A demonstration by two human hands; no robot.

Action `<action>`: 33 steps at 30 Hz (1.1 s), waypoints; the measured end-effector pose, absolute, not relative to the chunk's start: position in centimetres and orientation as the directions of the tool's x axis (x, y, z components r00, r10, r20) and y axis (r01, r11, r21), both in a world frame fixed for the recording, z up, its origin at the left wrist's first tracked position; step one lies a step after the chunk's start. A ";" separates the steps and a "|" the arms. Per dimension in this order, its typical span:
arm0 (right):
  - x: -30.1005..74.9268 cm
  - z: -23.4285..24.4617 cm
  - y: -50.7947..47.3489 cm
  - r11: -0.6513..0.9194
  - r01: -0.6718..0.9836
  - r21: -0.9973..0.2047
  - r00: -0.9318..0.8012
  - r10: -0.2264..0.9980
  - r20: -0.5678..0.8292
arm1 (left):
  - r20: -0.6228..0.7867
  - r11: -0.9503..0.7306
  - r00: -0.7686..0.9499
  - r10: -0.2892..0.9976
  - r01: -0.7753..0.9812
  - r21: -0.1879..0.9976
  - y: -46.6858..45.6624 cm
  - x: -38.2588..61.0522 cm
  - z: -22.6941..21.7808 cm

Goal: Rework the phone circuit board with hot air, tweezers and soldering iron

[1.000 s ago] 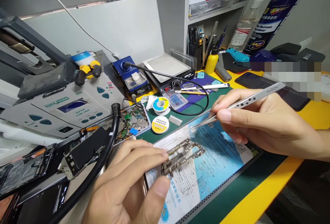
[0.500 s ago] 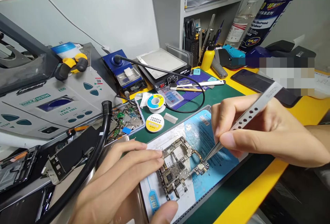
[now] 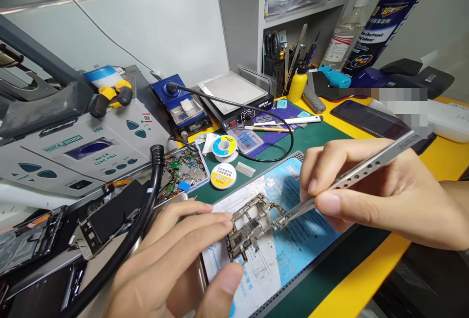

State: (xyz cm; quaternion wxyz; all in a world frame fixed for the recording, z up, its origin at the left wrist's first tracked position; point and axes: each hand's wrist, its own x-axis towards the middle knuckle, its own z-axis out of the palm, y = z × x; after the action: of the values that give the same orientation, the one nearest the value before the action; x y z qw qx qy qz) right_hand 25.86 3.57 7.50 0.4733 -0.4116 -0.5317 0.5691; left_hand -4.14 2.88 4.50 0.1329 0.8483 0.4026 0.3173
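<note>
Phone circuit board [image 3: 250,225] lies at the lower middle of the frame, on a blue and white printed paper sheet [image 3: 306,230], and this sheet lies on a green repair mat [image 3: 322,137]. Your left hand [image 3: 164,259] is at the bottom of the frame, and it is closed around the left side of the board, with the fingers and the thumb steadying it. Your right hand [image 3: 377,196] is at the right side and it pinches a pair of steel tweezers [image 3: 351,176] firmly. The tips of the tweezers come to the right end of the board, but I cannot tell if they hold a small part there.

Just above the board, on the mat, you have a solder wire spool [image 3: 224,148] and a round tin with yellow label [image 3: 223,176]. To the left of them is a metal tray with small parts [image 3: 181,174]. A thick black hose [image 3: 144,215] runs beside your left hand, and a grey soldering station [image 3: 73,147] stands at the left of the frame. At the upper middle stands a white heating plate [image 3: 234,93]. At the upper right are a plastic bottle [image 3: 344,32] and a blue spray can [image 3: 388,15], and a black phone [image 3: 366,117] lies on the yellow table [image 3: 351,293].
</note>
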 end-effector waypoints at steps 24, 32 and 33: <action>26.1 7.0 4.1 0.661 0.151 -0.735 -0.268 0.743 0.613 | 0.328 -0.490 0.367 0.870 0.577 0.654 3.2 -3.7 4.8; 26.4 7.5 3.5 0.623 0.148 -0.768 -0.251 0.775 0.580 | 0.373 -0.571 0.435 0.820 0.574 0.587 2.9 -4.2 4.7; 26.4 7.5 3.4 0.608 0.152 -0.779 -0.242 0.787 0.567 | 0.395 -0.607 0.462 0.794 0.569 0.555 2.8 -4.3 4.7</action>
State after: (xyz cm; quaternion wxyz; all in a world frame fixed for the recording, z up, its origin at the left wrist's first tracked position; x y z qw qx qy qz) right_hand 26.44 3.39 7.55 0.5240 -0.3228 -0.7277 0.3029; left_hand -4.26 2.79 4.68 0.1753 0.8369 0.4071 0.3213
